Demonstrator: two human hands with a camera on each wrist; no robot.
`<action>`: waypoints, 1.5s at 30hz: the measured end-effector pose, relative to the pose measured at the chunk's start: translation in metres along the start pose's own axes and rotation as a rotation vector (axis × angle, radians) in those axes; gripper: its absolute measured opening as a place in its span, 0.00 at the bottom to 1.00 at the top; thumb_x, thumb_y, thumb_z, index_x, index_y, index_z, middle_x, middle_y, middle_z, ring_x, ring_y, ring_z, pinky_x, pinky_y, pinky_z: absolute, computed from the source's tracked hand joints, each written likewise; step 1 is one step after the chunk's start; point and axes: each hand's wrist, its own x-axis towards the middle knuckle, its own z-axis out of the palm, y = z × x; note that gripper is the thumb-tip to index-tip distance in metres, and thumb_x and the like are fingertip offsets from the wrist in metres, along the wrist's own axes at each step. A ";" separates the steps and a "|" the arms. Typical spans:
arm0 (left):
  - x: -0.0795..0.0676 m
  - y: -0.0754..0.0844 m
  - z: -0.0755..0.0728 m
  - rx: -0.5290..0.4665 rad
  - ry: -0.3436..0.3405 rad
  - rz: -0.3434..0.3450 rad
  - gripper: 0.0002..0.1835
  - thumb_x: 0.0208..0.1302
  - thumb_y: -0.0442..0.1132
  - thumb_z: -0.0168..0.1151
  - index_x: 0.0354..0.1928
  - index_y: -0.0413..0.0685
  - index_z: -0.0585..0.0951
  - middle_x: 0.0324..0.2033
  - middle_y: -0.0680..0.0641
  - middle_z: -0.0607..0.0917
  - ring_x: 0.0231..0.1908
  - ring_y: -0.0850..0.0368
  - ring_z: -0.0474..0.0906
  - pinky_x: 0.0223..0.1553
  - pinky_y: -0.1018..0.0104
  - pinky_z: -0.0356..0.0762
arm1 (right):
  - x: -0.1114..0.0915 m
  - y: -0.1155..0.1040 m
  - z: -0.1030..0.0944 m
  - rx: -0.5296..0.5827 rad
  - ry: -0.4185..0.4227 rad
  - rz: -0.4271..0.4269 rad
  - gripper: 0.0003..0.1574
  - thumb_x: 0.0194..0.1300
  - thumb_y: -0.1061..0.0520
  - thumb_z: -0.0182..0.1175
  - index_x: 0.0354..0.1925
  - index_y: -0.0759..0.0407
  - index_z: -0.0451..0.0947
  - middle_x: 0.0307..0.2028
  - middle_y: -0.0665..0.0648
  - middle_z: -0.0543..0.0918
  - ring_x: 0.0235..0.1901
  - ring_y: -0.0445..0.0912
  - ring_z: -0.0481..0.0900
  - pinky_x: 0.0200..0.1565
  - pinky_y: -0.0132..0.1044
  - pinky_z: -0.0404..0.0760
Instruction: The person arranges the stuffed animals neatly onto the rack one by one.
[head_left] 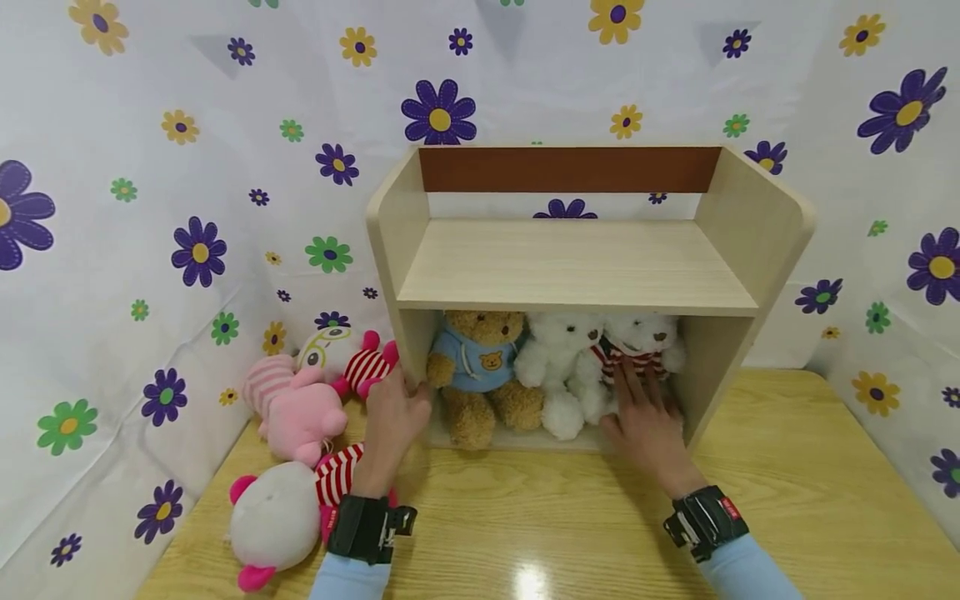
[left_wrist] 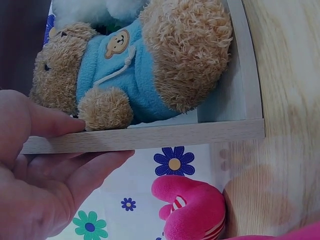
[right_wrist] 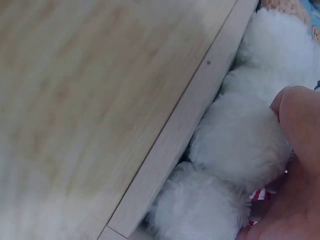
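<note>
A small pale wooden shelf (head_left: 577,262) stands on the table. My left hand (head_left: 393,425) grips the edge of its left side panel (left_wrist: 175,136), thumb on the inner face and fingers on the outer. Just inside sits a brown teddy bear (head_left: 472,358) in a blue hoodie. Next to it is a plain white teddy bear (head_left: 562,358). At the right end of the lower compartment sits a white teddy bear (head_left: 637,332) in a red-striped top. My right hand (head_left: 648,425) presses on its front with extended fingers; its furry feet (right_wrist: 200,210) show in the right wrist view.
Left of the shelf lie a pink plush toy (head_left: 303,417), a plush with yellow-rimmed eyes (head_left: 327,350) and a white-headed plush (head_left: 273,517) with pink ears. The wooden table (head_left: 547,508) extends in front. A flower-printed sheet (head_left: 285,75) hangs behind.
</note>
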 end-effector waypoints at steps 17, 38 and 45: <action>0.000 0.000 -0.001 0.009 0.000 -0.003 0.13 0.64 0.34 0.59 0.49 0.37 0.79 0.29 0.33 0.87 0.29 0.39 0.84 0.30 0.48 0.80 | -0.022 -0.009 -0.015 -0.123 0.264 -0.100 0.25 0.55 0.57 0.77 0.51 0.62 0.85 0.44 0.63 0.88 0.40 0.63 0.85 0.31 0.54 0.82; 0.001 -0.002 -0.014 0.044 -0.111 0.006 0.18 0.67 0.40 0.64 0.55 0.38 0.80 0.44 0.32 0.89 0.44 0.36 0.88 0.44 0.42 0.84 | -0.031 0.017 -0.030 0.149 0.345 -0.017 0.14 0.60 0.57 0.72 0.43 0.63 0.87 0.37 0.64 0.89 0.23 0.58 0.84 0.20 0.53 0.77; -0.010 0.000 -0.043 0.101 -0.172 0.082 0.18 0.69 0.40 0.62 0.58 0.44 0.83 0.48 0.39 0.90 0.50 0.42 0.88 0.51 0.45 0.83 | -0.029 0.031 -0.049 0.138 0.591 -0.072 0.03 0.57 0.64 0.68 0.31 0.65 0.83 0.22 0.62 0.86 0.17 0.52 0.83 0.21 0.47 0.78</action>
